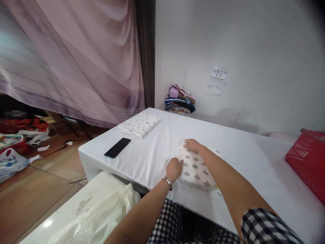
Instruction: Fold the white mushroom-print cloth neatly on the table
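On the white-covered table point(152, 159) in front of me lies a folded white cloth point(195, 171) printed with grey mushroom-like shapes. My left hand point(174, 169), with a silver bracelet at the wrist, is closed on the cloth's left edge near its front corner. Farther back, my right hand point(193, 145) is closed on the cloth's far left corner, its forearm crossing over the cloth's right part and hiding some of it. Another folded white cloth point(139, 125) with small dark prints lies flat at the back left, apart from both hands.
A black phone point(117, 147) lies near the table's left edge. At the right stands a red bag or box point(308, 162). Folded fabrics point(179, 99) are stacked behind the table by the wall. A pale plastic bag point(101, 210) rests on a white surface at the lower left.
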A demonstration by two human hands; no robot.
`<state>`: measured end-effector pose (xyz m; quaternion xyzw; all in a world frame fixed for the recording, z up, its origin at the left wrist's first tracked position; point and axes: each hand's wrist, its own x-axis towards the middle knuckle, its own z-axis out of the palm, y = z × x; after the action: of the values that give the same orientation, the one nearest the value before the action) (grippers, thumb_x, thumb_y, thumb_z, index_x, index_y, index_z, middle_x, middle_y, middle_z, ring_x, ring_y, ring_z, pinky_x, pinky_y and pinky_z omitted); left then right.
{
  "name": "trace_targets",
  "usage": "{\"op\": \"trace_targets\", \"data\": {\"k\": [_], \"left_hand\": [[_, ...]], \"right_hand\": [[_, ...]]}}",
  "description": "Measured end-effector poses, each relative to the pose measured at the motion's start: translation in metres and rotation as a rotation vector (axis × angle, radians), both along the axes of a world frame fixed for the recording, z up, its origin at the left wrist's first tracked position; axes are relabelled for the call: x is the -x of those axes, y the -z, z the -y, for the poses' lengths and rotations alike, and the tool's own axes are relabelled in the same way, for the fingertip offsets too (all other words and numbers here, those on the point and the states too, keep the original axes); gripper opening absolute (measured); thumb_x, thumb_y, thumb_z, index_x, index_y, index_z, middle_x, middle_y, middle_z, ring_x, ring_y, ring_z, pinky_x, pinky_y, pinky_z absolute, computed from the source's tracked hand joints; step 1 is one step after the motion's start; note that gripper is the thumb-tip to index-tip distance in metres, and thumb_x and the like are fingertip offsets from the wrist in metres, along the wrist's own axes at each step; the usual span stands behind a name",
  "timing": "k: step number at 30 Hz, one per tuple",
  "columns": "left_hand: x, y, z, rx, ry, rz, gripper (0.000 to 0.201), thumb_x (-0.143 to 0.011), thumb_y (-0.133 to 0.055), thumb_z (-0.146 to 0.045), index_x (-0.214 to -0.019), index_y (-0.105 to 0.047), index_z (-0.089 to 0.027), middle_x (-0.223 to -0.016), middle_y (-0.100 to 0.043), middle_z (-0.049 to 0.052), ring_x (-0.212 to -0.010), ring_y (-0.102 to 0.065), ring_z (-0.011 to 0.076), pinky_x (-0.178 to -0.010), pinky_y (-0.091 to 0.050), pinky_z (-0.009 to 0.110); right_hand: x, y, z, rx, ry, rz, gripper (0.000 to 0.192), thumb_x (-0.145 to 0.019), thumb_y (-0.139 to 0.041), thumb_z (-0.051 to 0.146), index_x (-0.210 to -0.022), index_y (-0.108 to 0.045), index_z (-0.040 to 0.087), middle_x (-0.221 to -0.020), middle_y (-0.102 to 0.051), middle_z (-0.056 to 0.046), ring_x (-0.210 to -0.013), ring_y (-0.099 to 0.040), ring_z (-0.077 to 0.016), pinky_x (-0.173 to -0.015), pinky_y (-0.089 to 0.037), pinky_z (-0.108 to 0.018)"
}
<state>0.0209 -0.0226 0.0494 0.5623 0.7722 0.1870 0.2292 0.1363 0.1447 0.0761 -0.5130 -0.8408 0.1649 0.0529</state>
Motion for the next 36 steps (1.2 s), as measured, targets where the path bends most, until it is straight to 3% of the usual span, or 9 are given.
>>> {"op": "trace_targets", "data": {"k": [7,17,20,22,24,27,31,36], "left_hand": [[0.002,0.002,0.002,0.004,0.021,0.007,0.032,-0.09,-0.039,-0.044,-0.093,-0.057,-0.019,-0.1,-0.064,0.009,-0.095,-0.061,0.022,-0.076,-0.042,0.029],[0.005,0.001,0.007,-0.023,0.052,0.035,0.025,-0.088,-0.045,-0.04,-0.09,-0.057,-0.018,-0.097,-0.062,0.008,-0.091,-0.059,0.0202,-0.077,-0.042,0.029],[0.004,0.0,0.011,-0.1,0.057,-0.026,0.025,-0.086,-0.048,-0.035,-0.104,-0.056,-0.019,-0.111,-0.059,0.009,-0.104,-0.054,0.0217,-0.087,-0.042,0.031],[0.002,0.0,0.015,-0.215,0.162,-0.107,0.035,-0.087,-0.046,-0.029,-0.121,-0.049,-0.02,-0.129,-0.051,0.009,-0.123,-0.042,0.0236,-0.099,-0.035,0.035],[0.002,0.003,0.019,-0.282,0.349,-0.154,0.041,-0.09,-0.039,-0.023,-0.131,-0.043,-0.023,-0.142,-0.04,0.006,-0.135,-0.028,0.0231,-0.109,-0.024,0.04],[0.003,0.009,0.024,-0.245,0.49,-0.152,0.044,-0.093,-0.03,-0.021,-0.134,-0.042,-0.026,-0.148,-0.033,0.002,-0.139,-0.021,0.0208,-0.113,-0.016,0.044],[0.005,0.012,0.026,-0.196,0.438,-0.134,0.045,-0.093,-0.029,-0.023,-0.136,-0.041,-0.027,-0.149,-0.032,-0.001,-0.139,-0.02,0.0199,-0.113,-0.017,0.044],[0.004,0.012,0.025,-0.211,0.435,-0.119,0.046,-0.092,-0.03,-0.022,-0.136,-0.041,-0.027,-0.149,-0.031,-0.002,-0.139,-0.02,0.0188,-0.112,-0.019,0.043]], "right_hand": [[0.002,0.005,-0.018,0.03,-0.067,-0.071,0.023,-0.07,-0.065,0.023,-0.092,-0.071,0.019,-0.099,-0.07,-0.004,-0.09,-0.062,-0.0203,-0.08,-0.046,-0.027],[0.005,0.037,-0.007,-0.098,0.057,-0.18,0.02,-0.082,-0.052,0.029,-0.092,-0.066,0.019,-0.099,-0.065,-0.003,-0.094,-0.058,-0.0181,-0.084,-0.042,-0.029],[0.005,0.037,-0.007,-0.105,0.058,-0.165,0.02,-0.084,-0.051,0.032,-0.092,-0.065,0.02,-0.1,-0.065,-0.003,-0.095,-0.057,-0.0178,-0.083,-0.041,-0.027],[0.005,0.036,-0.007,-0.102,0.044,-0.131,0.021,-0.085,-0.05,0.034,-0.092,-0.065,0.021,-0.101,-0.065,-0.003,-0.095,-0.057,-0.0176,-0.083,-0.041,-0.026],[0.007,0.032,-0.006,-0.101,0.039,-0.075,0.025,-0.086,-0.049,0.038,-0.094,-0.065,0.021,-0.102,-0.065,-0.004,-0.097,-0.057,-0.018,-0.083,-0.04,-0.026],[0.009,0.023,-0.002,-0.133,0.097,0.044,0.038,-0.085,-0.048,0.049,-0.102,-0.064,0.018,-0.106,-0.064,-0.009,-0.101,-0.055,-0.0226,-0.087,-0.037,-0.032],[0.006,0.014,0.014,-0.232,0.131,0.085,0.047,-0.089,-0.042,0.048,-0.121,-0.053,0.014,-0.122,-0.056,-0.015,-0.12,-0.043,-0.0276,-0.099,-0.026,-0.042],[-0.002,0.024,0.051,-0.307,0.077,-0.001,0.055,-0.094,-0.03,0.041,-0.14,-0.03,0.012,-0.149,-0.026,-0.014,-0.139,-0.013,-0.0254,-0.109,-0.01,-0.044]]}}
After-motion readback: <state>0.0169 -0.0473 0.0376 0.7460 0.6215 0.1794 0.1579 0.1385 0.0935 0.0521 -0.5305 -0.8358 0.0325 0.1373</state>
